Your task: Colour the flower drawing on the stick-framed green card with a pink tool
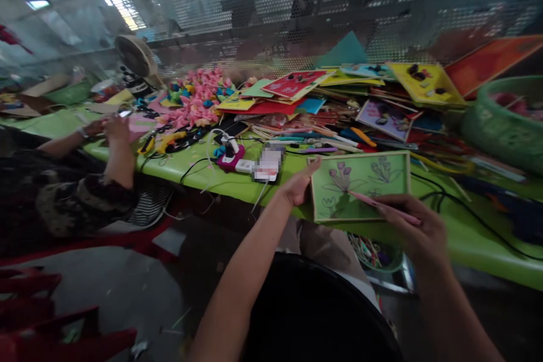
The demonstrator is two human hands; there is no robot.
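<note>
Presently, my two hands work at one framed green board [360, 172], which lies between them, tilted towards me over the near edge of the green table [462, 240]. My left hand [298, 184] is partly closed on the board's left side, thumb at the upper corner, the other fingers mostly out of sight. My right hand [418, 226] is curled, fingers drawn together around a pink pen [368, 199], its point directed leftward at the stems of the upper-left flowers [340, 176]. Whether the tip meets the surface or stands just off it, I cannot quite tell from this angle.

Good practice, as I judge it: the left grip should be firm enough to keep the frame from rocking, with the thumb kept on the rim and off the drawing. The pen is best held lightly, at a steady slant, and moved in short strokes along the lines. My right hand lies over the lower-right part of the board, so I would lift it rather than drag it, lest fresh marks smear. The plain outline flower [328, 205], just right of my left hand, looks unfilled beside the purple petals above it. The phone [268, 163], left of my left hand, merits a clear elbow.
</note>
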